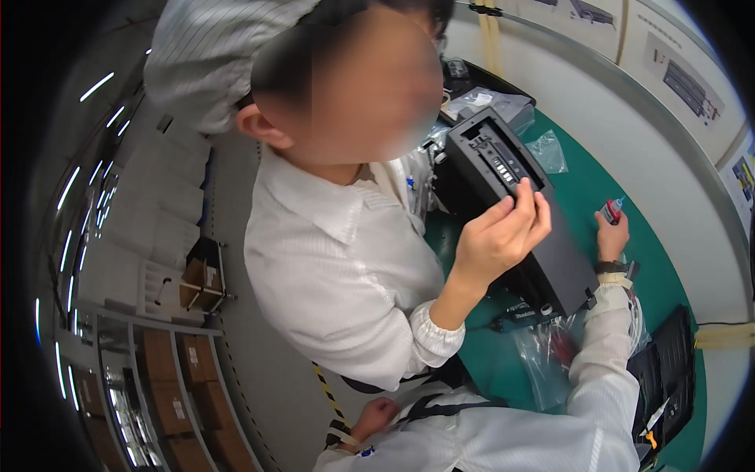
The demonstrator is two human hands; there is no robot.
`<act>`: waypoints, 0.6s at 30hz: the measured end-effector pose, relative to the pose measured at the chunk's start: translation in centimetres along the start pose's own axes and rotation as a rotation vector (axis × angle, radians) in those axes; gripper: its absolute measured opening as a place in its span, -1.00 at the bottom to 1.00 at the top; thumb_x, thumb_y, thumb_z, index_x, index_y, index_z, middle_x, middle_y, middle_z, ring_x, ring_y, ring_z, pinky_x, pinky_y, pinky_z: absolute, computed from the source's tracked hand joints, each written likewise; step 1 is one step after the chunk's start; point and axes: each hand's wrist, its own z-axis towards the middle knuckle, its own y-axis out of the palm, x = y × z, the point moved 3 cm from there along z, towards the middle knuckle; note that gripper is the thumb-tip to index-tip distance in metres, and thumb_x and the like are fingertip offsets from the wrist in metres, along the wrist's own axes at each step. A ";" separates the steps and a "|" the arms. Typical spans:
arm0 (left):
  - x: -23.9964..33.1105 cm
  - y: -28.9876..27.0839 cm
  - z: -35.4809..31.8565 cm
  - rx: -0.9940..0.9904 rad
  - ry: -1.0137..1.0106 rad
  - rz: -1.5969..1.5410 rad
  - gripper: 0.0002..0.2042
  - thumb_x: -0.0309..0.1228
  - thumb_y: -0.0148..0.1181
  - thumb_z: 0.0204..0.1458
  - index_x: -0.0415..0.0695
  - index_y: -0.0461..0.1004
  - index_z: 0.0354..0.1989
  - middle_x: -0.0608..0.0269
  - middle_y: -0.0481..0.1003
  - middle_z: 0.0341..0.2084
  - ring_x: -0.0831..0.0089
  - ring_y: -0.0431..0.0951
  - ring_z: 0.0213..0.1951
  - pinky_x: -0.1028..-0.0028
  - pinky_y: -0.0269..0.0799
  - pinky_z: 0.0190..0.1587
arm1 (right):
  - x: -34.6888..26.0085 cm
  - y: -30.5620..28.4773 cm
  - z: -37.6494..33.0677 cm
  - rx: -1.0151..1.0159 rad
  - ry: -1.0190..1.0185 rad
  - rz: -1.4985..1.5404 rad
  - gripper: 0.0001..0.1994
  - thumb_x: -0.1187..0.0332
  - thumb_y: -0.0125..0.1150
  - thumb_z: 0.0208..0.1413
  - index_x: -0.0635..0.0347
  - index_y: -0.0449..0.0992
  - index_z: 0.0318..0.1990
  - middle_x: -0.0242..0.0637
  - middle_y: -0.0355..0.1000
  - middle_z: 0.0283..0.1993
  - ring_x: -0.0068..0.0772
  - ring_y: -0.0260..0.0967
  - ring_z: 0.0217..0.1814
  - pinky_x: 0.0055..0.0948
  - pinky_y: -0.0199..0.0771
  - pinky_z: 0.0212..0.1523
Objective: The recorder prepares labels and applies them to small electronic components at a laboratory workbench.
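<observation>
My right hand point(612, 234) reaches far across the green bench mat point(590, 189) and grips a small red bottle with a blue tip point(612, 209), just right of a long black box-shaped housing point(511, 204). A co-worker in a white striped coat point(338, 259) leans in from the left, and one of that person's hands point(503, 236) rests its fingertips on the top of the housing. My left hand point(376, 415) is low by my body, fingers curled beside a black strap point(440, 409), with nothing visible in it.
A teal power tool point(519, 316) lies under the housing's near end, with clear plastic bags point(546, 354) beside it. A black tray of parts point(668, 377) is at the right. Shelves of cardboard boxes point(169, 377) and striped floor tape point(329, 389) are at the left.
</observation>
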 end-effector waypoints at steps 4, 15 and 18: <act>-0.9 0.5 -0.6 -0.008 -0.135 -0.097 -0.70 -0.22 0.21 0.17 -0.24 0.65 -0.21 0.10 0.66 -0.38 0.35 0.63 -0.32 0.32 0.52 -0.18 | 1.0 -1.3 1.0 0.099 -0.124 0.018 -0.56 0.14 0.41 0.12 0.27 0.62 0.04 -0.15 0.65 -0.13 -0.12 0.60 -0.17 -0.23 0.55 -0.07; -10.1 -1.1 -2.4 0.023 -0.203 -0.204 -0.65 -0.17 0.25 0.17 -0.27 0.65 -0.15 0.02 0.67 -0.32 0.30 0.66 -0.26 0.26 0.53 -0.13 | -7.6 -13.4 -0.2 0.207 -0.300 0.594 -0.59 0.23 0.17 0.40 0.36 0.47 0.23 -0.19 0.51 0.11 -0.41 0.43 0.12 -0.37 0.40 0.20; -14.4 -2.6 -3.5 0.048 -0.258 -0.242 -0.66 -0.17 0.26 0.17 -0.25 0.65 -0.16 0.03 0.67 -0.33 0.28 0.66 -0.27 0.26 0.54 -0.12 | -14.0 -20.0 -7.4 0.407 -0.414 0.802 -0.62 0.24 0.18 0.38 0.33 0.48 0.18 -0.17 0.48 0.10 -0.34 0.44 0.10 -0.34 0.43 0.20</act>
